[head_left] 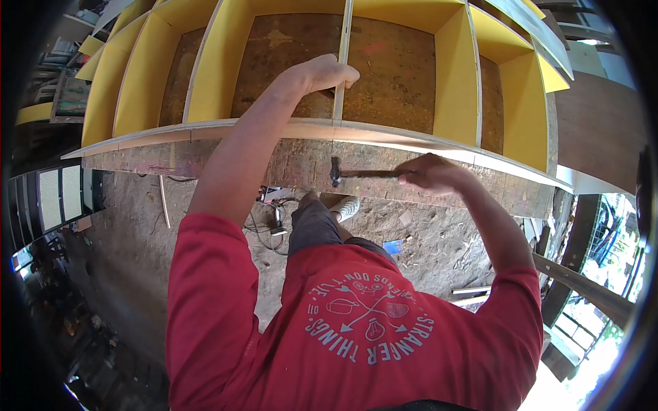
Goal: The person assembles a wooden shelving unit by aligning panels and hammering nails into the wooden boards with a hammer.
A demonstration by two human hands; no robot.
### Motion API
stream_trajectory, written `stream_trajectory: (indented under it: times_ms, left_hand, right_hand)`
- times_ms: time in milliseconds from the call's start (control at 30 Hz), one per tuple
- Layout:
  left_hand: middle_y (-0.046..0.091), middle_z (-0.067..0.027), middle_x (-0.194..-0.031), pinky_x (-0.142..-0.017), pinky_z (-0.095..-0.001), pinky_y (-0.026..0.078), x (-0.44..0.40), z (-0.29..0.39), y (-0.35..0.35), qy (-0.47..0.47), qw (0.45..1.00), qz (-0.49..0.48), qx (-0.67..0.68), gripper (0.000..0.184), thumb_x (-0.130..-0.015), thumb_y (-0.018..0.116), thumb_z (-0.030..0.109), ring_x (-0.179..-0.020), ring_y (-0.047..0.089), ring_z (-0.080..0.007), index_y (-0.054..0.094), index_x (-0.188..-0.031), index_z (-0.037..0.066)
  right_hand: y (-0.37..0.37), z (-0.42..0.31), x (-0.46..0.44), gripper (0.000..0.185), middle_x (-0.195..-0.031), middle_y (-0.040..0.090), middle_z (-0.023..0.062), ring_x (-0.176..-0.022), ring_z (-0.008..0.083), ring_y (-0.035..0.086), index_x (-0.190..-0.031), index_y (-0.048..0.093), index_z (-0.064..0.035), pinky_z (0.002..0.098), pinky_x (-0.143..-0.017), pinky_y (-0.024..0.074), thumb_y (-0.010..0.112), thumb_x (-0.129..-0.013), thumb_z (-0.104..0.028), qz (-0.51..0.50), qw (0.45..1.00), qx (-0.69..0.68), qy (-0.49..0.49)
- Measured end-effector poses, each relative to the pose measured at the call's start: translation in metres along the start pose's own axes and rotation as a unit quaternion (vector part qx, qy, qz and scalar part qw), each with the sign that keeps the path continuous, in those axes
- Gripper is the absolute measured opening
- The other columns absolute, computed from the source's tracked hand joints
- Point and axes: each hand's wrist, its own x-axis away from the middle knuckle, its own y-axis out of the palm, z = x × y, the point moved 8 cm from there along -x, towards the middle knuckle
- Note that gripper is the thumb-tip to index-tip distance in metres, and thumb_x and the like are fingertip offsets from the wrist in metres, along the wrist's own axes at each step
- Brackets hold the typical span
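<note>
My right hand [433, 174] is wrapped round the handle of a hammer [367, 173], whose dark head points left, close to the near long board [301, 128] of a yellow-panelled wooden frame. My left hand [327, 73] is closed over the top edge of the middle divider [339, 103]. Yellow dividers [458, 82] stand on both sides of it, and their ends meet the long board. A thin dark line shows on the board near the hammer head; whether it is a nail is too small to tell.
Under the frame lies a worn, stained workbench [288, 164]. On the dirt floor are a power tool with a cord [277, 222], a blue scrap [392, 247] and thin wood strips [473, 294]. A brown board [603, 130] is at the right.
</note>
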Motion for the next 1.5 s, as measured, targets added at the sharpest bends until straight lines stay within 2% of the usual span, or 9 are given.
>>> stream_trajectory:
  times_ms: [200,267,433,600,800,933,1067,1333,1500]
  left_hand:
    - [0.056,-0.0111,-0.082,-0.085,-0.0405,0.041,0.007,0.007,0.0,0.003,1.0,-0.014,0.005,0.039,-0.073,0.068,0.04,-0.089,0.054,-0.0276,0.07,-0.08,0.001]
    - [0.056,-0.0105,-0.083,-0.085,-0.0404,0.041,0.006,0.006,0.001,0.005,1.0,-0.019,0.0,0.039,-0.073,0.068,0.04,-0.089,0.053,-0.0273,0.069,-0.081,0.002]
    - [0.053,-0.0082,-0.078,-0.083,-0.0405,0.04,0.002,0.005,0.001,0.017,1.0,-0.004,-0.001,0.037,-0.074,0.069,0.041,-0.084,0.05,-0.0253,0.066,-0.078,0.004]
    - [0.06,-0.0156,-0.101,-0.098,-0.0432,0.042,0.002,0.0,-0.001,-0.009,0.999,0.001,-0.039,0.046,-0.077,0.068,0.048,-0.103,0.055,-0.0304,0.071,-0.089,0.003]
    - [0.059,-0.0179,-0.112,-0.105,-0.0455,0.039,-0.002,-0.005,0.002,-0.02,0.999,-0.031,-0.034,0.046,-0.077,0.069,0.049,-0.112,0.054,-0.0325,0.073,-0.091,0.005]
    - [0.058,-0.0185,-0.116,-0.107,-0.0467,0.037,0.006,0.004,0.002,0.005,0.999,-0.031,-0.023,0.047,-0.078,0.068,0.05,-0.116,0.052,-0.0334,0.074,-0.093,0.007]
    - [0.058,-0.0186,-0.119,-0.108,-0.0473,0.037,0.006,0.003,0.001,0.012,1.0,-0.025,-0.009,0.046,-0.078,0.067,0.051,-0.119,0.051,-0.0333,0.074,-0.092,0.008]
    - [0.07,-0.0095,-0.094,-0.095,-0.0391,0.044,-0.019,-0.021,0.003,0.006,1.0,-0.014,0.012,0.041,-0.081,0.068,0.041,-0.095,0.059,-0.0236,0.075,-0.091,0.002]
    - [0.069,-0.0115,-0.091,-0.09,-0.0387,0.045,-0.009,-0.008,0.002,0.049,0.998,0.01,0.043,0.037,-0.081,0.069,0.037,-0.092,0.06,-0.0228,0.073,-0.082,0.0]
  right_hand:
    - [0.032,-0.022,0.015,0.047,-0.132,0.076,0.0115,-0.12,0.0312,0.072,-0.142,0.071,-0.0175,0.0497,-0.111,0.0522,0.051,-0.113,-0.049,-0.139,0.983,0.035,-0.117]
    - [-0.012,-0.014,0.007,0.048,-0.133,0.076,0.013,-0.121,0.0323,0.072,-0.144,0.069,-0.0165,0.0491,-0.111,0.052,0.051,-0.113,-0.049,0.033,0.999,0.007,-0.008]
    - [0.053,-0.026,0.015,0.049,-0.136,0.073,0.0136,-0.129,0.0323,0.067,-0.147,0.064,-0.0168,0.0523,-0.118,0.0468,0.051,-0.112,-0.048,-0.14,0.976,0.1,-0.135]
    - [0.001,-0.007,0.003,0.05,-0.134,0.074,0.0148,-0.125,0.0362,0.068,-0.146,0.066,-0.0152,0.0501,-0.11,0.0516,0.054,-0.111,-0.048,0.057,0.995,0.017,-0.075]
    - [0.037,-0.018,0.012,0.057,-0.134,0.074,0.0164,-0.125,0.0346,0.069,-0.144,0.068,-0.0115,0.0492,-0.109,0.0534,0.055,-0.11,-0.055,-0.196,0.97,0.01,-0.143]
    - [-0.009,-0.008,0.016,0.054,-0.126,0.078,0.0141,-0.115,0.0334,0.075,-0.14,0.071,-0.0122,0.0498,-0.106,0.0552,0.061,-0.107,-0.054,0.082,0.987,0.027,-0.134]
    - [0.038,-0.023,0.032,0.052,-0.118,0.081,0.0124,-0.099,0.0285,0.079,-0.134,0.073,-0.0131,0.0438,-0.091,0.06,0.08,-0.097,-0.049,-0.001,0.992,-0.021,-0.126]
    - [0.156,0.037,0.03,0.043,-0.091,0.072,0.0099,-0.081,0.0202,0.069,-0.127,0.067,-0.0026,0.0386,-0.075,0.0557,0.079,-0.098,-0.032,0.176,0.94,-0.284,-0.065]
    - [0.241,0.051,-0.003,0.033,-0.076,0.06,-0.0033,-0.065,0.0054,0.054,-0.122,0.066,-0.0048,0.0256,-0.059,0.044,0.068,-0.108,-0.035,0.179,0.793,-0.577,-0.081]
